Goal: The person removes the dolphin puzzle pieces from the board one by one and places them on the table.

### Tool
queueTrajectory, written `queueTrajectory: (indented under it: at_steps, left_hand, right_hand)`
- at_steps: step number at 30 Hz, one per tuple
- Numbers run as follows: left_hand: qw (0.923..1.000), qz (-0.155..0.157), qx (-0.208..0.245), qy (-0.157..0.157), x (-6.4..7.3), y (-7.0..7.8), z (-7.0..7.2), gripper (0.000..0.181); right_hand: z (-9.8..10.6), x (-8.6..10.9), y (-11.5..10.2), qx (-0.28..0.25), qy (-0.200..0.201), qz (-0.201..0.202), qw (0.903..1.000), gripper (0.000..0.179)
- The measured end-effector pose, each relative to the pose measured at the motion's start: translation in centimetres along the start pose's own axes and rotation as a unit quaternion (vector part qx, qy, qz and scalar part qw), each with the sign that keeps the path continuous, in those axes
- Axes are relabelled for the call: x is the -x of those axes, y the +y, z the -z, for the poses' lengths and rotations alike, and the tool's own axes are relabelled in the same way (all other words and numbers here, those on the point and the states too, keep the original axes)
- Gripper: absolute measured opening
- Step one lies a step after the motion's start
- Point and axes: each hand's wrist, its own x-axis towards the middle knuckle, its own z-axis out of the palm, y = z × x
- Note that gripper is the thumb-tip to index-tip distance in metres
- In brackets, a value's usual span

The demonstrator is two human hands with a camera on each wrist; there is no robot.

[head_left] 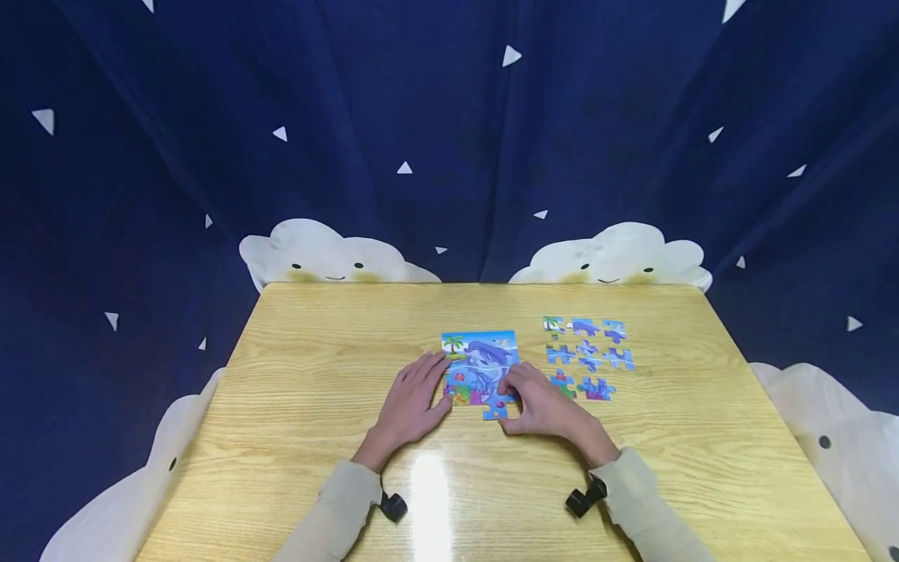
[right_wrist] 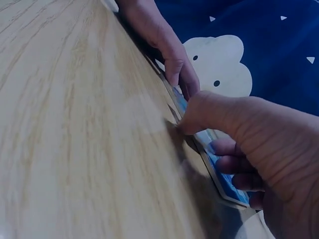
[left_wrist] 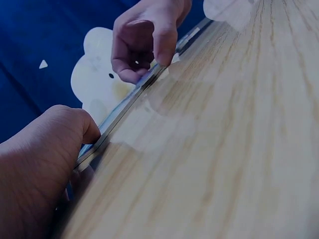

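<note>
A dolphin picture puzzle board [head_left: 485,355] lies on the wooden table, showing a palm tree, a dolphin and coral. At its lower edge, a blue jigsaw piece [head_left: 495,410] overlaps the board and sticks out toward the person. My right hand [head_left: 544,404] pinches this piece between thumb and fingers. In the right wrist view that hand's thumb and curled fingers [right_wrist: 233,167] are at the board's edge. My left hand [head_left: 414,398] rests along the left edge of the board with its fingers extended. The left wrist view has its thumb [left_wrist: 89,130] against that edge.
Several loose jigsaw pieces [head_left: 588,356] lie in rough rows on the table [head_left: 316,351], right of the board. Dark blue cloth [head_left: 449,101] with white triangles and cloud shapes hangs behind the table. Each wrist wears a small black camera [head_left: 393,507].
</note>
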Motion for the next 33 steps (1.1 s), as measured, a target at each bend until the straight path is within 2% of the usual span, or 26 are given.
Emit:
queueTrajectory:
  at_steps: [6, 11, 18, 22, 30, 33]
  left_hand:
    - [1.0, -0.001, -0.004, 0.002, -0.1, -0.1, -0.1, 0.066]
    - [1.0, -0.001, -0.004, 0.0, -0.2, -0.1, -0.1, 0.065]
    - [0.9999, -0.004, -0.01, -0.004, -0.3, -0.1, -0.1, 0.066]
    - [0.9999, -0.002, -0.013, -0.011, -0.4, -0.1, 0.0, 0.066]
    - [0.9996, 0.001, -0.02, -0.017, -0.1, -0.2, 0.0, 0.066]
    - [0.9998, 0.001, -0.017, -0.014, 0.0, -0.2, 0.0, 0.065]
  right_hand:
    - [0.2, 0.5, 0.8, -0.063, 0.027, 0.01, 0.9976, 0.037]
    - [1.0, 1.4, 1.7, -0.088, 0.045, -0.004, 0.9951, 0.04]
    - [1.9, 2.9, 3.0, -0.105, 0.069, -0.013, 0.992, 0.041]
    - [2.3, 3.8, 3.5, -0.113, 0.075, -0.032, 0.9903, 0.042]
    - [3.1, 5.2, 4.3, -0.104, 0.103, -0.042, 0.9884, 0.042]
    - [3.5, 5.9, 4.7, -0.106, 0.105, -0.058, 0.9871, 0.042]
